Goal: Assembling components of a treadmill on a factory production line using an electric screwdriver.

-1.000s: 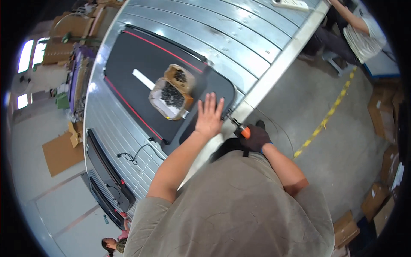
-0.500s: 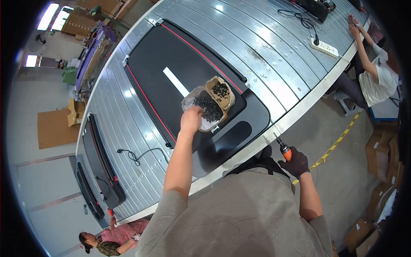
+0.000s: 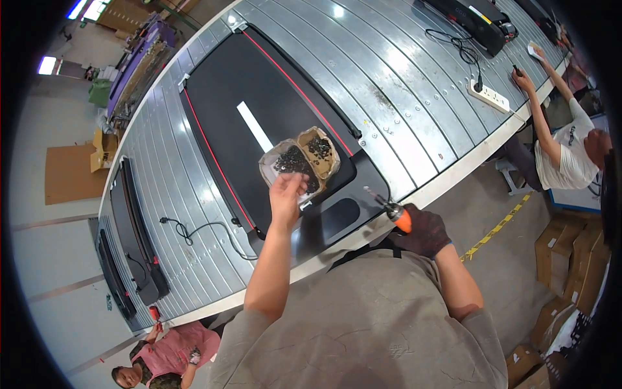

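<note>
My bare left hand (image 3: 287, 194) is at the near side of a cut-down two-part tub (image 3: 265, 170). Its fingertips are pinched together above the small dark screws (image 3: 293, 162); whatever they hold is too small to make out. Fewer screws lie in the tub's other, brown-lined compartment. My gloved right hand (image 3: 424, 232) grips an orange and black electric screwdriver (image 3: 400, 219), its bit pointing up and left above the table's near edge. The tub rests on a large black panel (image 3: 217, 97) with two red lines, beside a white strip (image 3: 254, 126).
The panel lies on a ribbed metal table (image 3: 395, 155). A power strip (image 3: 489, 96) and black machine (image 3: 476, 23) are at the far right, near a person (image 3: 564, 149). Another person (image 3: 175, 350) stands at lower left, near more black units (image 3: 133, 227). A black cord (image 3: 201, 230) lies left of the panel.
My left hand has drawn back from among the screws, its fingertips pinched. My right hand has brought the screwdriver left and up, over the table edge. The view has shifted slightly.
</note>
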Demonstrator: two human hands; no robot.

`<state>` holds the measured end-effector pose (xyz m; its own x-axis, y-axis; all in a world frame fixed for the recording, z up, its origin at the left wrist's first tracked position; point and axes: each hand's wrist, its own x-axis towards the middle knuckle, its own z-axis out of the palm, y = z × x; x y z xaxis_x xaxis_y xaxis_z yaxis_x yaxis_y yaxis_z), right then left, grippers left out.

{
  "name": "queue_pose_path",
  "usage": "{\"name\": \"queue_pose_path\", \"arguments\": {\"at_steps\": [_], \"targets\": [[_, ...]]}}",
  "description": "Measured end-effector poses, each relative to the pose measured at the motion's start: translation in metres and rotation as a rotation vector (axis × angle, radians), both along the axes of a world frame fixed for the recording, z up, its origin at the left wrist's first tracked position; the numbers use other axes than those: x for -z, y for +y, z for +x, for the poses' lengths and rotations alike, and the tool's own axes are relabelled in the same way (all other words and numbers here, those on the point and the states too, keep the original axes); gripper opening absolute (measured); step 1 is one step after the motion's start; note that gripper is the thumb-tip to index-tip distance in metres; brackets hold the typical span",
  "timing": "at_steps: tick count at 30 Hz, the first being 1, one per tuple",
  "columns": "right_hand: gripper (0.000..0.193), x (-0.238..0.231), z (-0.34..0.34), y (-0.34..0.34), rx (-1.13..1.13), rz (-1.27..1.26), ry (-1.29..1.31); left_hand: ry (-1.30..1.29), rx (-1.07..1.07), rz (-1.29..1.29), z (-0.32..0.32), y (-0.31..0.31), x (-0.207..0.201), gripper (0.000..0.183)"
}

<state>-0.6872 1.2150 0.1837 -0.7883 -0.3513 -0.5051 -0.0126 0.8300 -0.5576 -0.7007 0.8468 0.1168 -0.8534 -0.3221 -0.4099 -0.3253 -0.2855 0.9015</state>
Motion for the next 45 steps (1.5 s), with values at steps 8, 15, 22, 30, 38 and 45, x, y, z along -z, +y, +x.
{"name": "queue_pose_path", "arguments": {"at_steps": [8,15,22,30,38,45], "targets": [[0.06,0.004,-0.1,0.015,-0.481,-0.057,0.023,-0.038,-0.335,0.67,0.013,0.144,-0.006,0.019],[0.061,0.03,-0.178,0.064,-0.738,-0.115,-0.084,-0.01,-0.623,0.507,-0.013,0.233,0.003,0.017],[0.066,0.056,-0.253,0.098,-0.934,-0.263,-0.221,0.115,-0.484,-0.043,-0.037,0.282,-0.008,0.016],[0.061,0.112,-0.316,0.075,-1.029,-0.066,-0.374,-0.108,-0.707,0.458,-0.083,0.291,0.081,0.019],[0.051,0.187,-0.325,0.02,-1.046,-0.131,-0.233,-0.433,-0.895,0.344,-0.119,0.283,0.109,0.042],[0.048,0.207,-0.329,0.01,-1.05,-0.191,-0.276,-0.504,-0.953,0.315,-0.126,0.282,0.101,0.049]]}}
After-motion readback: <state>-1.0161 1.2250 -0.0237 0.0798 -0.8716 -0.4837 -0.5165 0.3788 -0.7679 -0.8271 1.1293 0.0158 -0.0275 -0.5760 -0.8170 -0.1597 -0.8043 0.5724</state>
